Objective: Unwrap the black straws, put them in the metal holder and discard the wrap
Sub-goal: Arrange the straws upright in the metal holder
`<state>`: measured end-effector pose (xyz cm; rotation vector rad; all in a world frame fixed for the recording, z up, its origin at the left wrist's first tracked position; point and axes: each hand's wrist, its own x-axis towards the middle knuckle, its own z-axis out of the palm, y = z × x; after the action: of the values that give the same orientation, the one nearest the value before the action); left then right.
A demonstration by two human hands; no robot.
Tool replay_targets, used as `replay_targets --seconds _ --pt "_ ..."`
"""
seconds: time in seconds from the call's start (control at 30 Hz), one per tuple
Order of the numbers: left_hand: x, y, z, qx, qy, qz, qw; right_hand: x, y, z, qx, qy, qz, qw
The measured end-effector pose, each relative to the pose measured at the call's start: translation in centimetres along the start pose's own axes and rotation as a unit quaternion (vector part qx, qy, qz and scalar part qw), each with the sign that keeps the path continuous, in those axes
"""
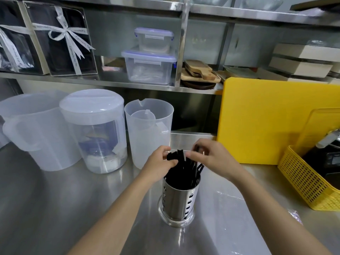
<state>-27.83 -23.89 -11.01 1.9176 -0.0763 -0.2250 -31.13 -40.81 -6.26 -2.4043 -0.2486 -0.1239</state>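
Note:
A perforated metal holder [177,201] stands upright on the steel counter, near its middle. A bunch of black straws [184,166] stands in it, the tops fanning out above the rim. My left hand [159,163] grips the upper left part of the bunch. My right hand [209,156] pinches the straw tops from the right. A clear plastic wrap [230,216] lies flat on the counter to the right of the holder, partly under my right forearm.
Three translucent plastic jugs [149,129] stand behind and to the left of the holder. A yellow cutting board [266,118] leans at the back right. A yellow perforated basket [309,183] sits at the right edge. Shelves with boxes hang above.

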Motion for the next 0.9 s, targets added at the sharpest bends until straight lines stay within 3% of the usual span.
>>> replay_targets --seconds 0.4,0.6,0.9 --pt "0.7 -1.3 0.0 -0.033 0.053 0.046 0.997 1.9 0.9 2.6 -0.018 0.055 -0.027 0.998" --pt "0.4 -0.7 -0.3 -0.072 0.057 0.077 0.993 3.5 0.7 3.7 -0.049 0.005 -0.049 0.998" --pt "0.3 -0.1 -0.7 -0.116 0.072 0.092 0.986 4.0 0.6 4.1 0.018 -0.014 -0.028 0.999"
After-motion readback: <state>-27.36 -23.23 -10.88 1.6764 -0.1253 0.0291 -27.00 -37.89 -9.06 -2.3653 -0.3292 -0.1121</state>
